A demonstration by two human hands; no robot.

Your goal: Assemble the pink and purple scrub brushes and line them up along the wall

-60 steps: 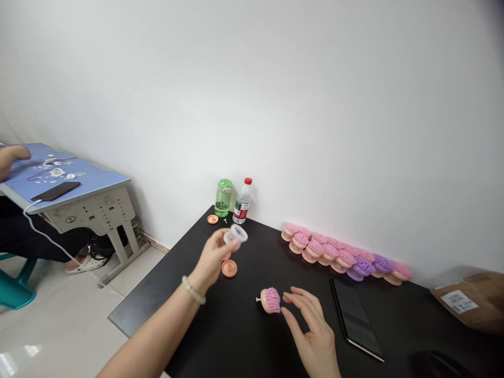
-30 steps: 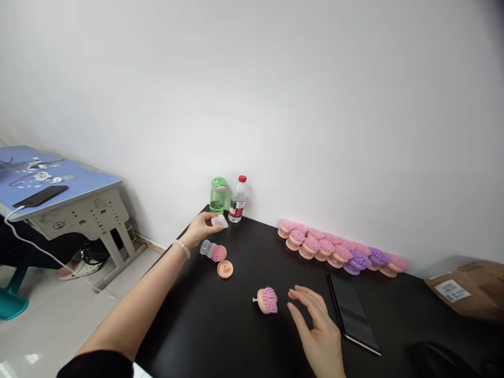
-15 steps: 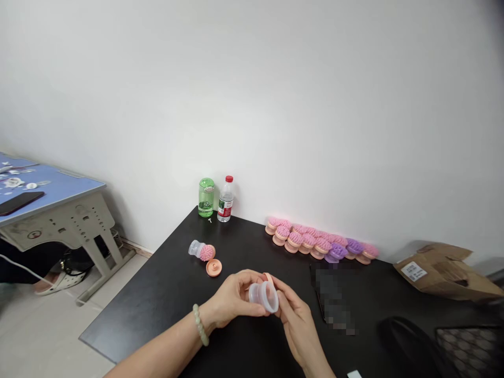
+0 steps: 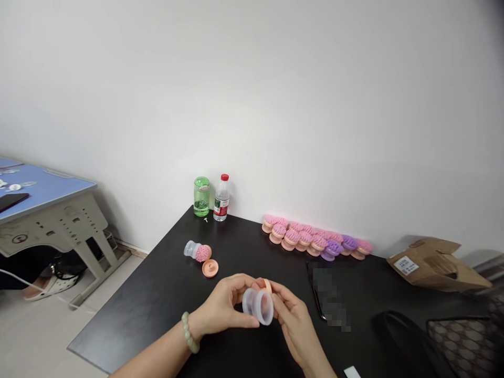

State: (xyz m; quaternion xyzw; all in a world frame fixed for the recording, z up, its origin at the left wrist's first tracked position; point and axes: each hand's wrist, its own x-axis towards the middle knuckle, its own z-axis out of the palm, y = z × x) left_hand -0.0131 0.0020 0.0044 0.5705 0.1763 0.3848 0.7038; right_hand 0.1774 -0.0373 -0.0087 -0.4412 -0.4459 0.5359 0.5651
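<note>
Both hands have closed in over the black tabletop (image 4: 129, 328), the left hand (image 4: 222, 304) and right hand (image 4: 295, 328) gripping a clear plastic cup (image 4: 258, 307) narrowly from either side, fingers wrapped round it, a peach plastic disc (image 4: 268, 285) at its far end, all held in the air

Clear plastic cup (image 4: 258, 306) tilted on its side, wide rim facing right, pinched between left hand (image 4: 220, 305) and right hand (image 4: 294, 326). Peach disc (image 4: 268, 285) edge poking up right behind it, partly hidden by fingers. Further off, second clear cup (image 4: 191, 249) lying sideways, joined to pink bristle head (image 4: 202, 253); flat peach base (image 4: 210, 268) just beside.
</note>
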